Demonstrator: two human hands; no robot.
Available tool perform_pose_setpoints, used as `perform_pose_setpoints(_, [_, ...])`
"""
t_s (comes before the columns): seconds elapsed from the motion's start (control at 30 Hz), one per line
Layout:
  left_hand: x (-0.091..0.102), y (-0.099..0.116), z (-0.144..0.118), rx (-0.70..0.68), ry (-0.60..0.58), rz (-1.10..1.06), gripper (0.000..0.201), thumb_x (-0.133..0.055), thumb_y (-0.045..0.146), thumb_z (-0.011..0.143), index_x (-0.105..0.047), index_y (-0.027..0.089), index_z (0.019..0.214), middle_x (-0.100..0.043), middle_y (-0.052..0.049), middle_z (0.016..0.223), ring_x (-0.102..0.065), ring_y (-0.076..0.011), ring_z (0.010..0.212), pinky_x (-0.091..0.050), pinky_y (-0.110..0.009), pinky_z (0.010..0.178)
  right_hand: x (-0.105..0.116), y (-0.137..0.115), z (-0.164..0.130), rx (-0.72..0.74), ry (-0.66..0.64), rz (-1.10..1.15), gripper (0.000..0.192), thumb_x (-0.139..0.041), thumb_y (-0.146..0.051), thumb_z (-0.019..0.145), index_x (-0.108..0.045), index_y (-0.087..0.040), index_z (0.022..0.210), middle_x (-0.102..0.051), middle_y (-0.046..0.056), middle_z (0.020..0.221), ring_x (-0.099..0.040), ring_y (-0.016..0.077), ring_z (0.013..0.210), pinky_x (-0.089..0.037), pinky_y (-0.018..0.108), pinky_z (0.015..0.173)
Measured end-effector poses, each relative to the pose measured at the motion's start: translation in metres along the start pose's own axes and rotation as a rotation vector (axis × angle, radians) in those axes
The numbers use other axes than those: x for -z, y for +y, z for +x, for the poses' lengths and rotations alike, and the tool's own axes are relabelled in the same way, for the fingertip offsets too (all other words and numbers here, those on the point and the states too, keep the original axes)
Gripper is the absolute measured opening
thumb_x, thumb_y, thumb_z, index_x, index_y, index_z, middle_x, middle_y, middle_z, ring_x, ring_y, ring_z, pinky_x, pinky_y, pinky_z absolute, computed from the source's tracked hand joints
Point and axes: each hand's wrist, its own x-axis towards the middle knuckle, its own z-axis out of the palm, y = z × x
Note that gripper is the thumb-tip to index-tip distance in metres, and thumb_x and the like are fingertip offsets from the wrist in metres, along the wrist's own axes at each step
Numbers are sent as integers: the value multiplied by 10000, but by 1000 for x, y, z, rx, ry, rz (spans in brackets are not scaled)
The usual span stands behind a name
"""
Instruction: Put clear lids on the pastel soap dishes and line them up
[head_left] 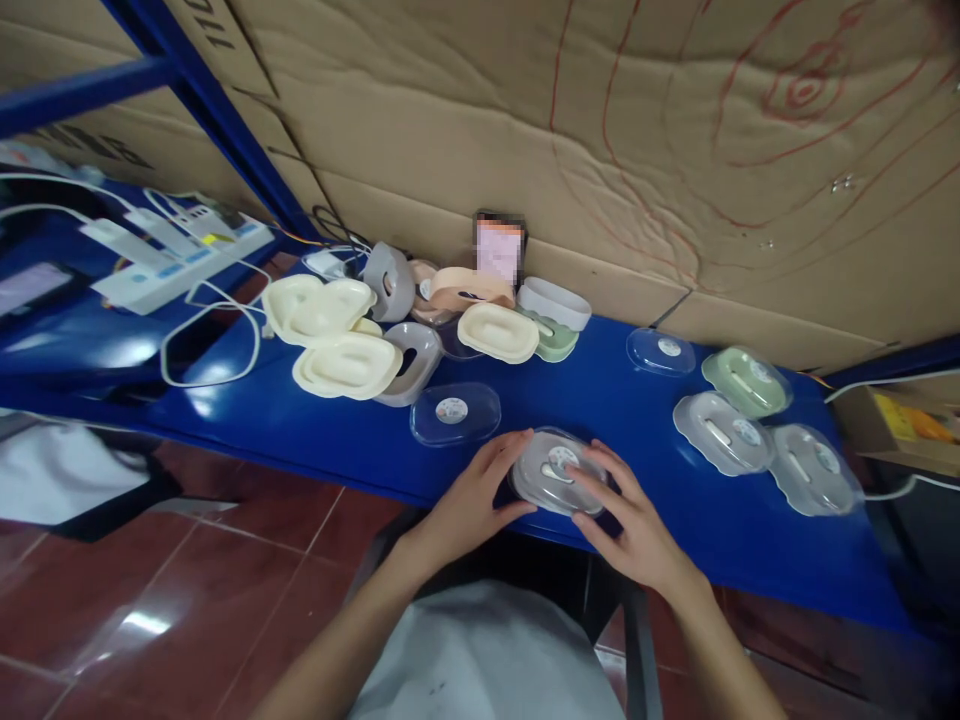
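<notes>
A rounded, clear-lidded grey plastic box point(546, 490) lies between the left hand point(474, 500) and right hand point(639, 530). Both grasp it, at opposite ends.

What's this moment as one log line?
left hand: on grey lidded box | right hand: on same box | place: blue table, front edge

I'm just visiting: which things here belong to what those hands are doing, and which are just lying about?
Seemingly part of the work:
grey clear-lidded box, between left hand and right hand
loose clear lids
cream trays
grey and green lidded boxes at right

Probably just lying about:
power strip
propped phone
cardboard box at far right
</notes>
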Motion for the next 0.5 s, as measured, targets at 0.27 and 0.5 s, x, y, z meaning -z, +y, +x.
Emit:
perform_pose_setpoints(0.27, [3,-4,0,28,4,-47,900,-861,264,925,-382,381,1677,-536,-118,1567,-589,-312,1462,-518,-531,1241,-5,6,6,125,-53,-157,645,-659,-283,1039,-469,-363,1649,-489,81,1685,-351,371,1636,-534,623,1207])
perform_pose_setpoints(0.5, [7,2,-5,-85,113,92,649,-721,258,1030,-469,343,1621,-597,-116,1541,-621,-283,1423,-571,-487,1184,-3,27,-5,113,-26,-293,687,-699,-371,1040,-431,-389,1671,-539,78,1660,-406,376,1610,-526,632,1206])
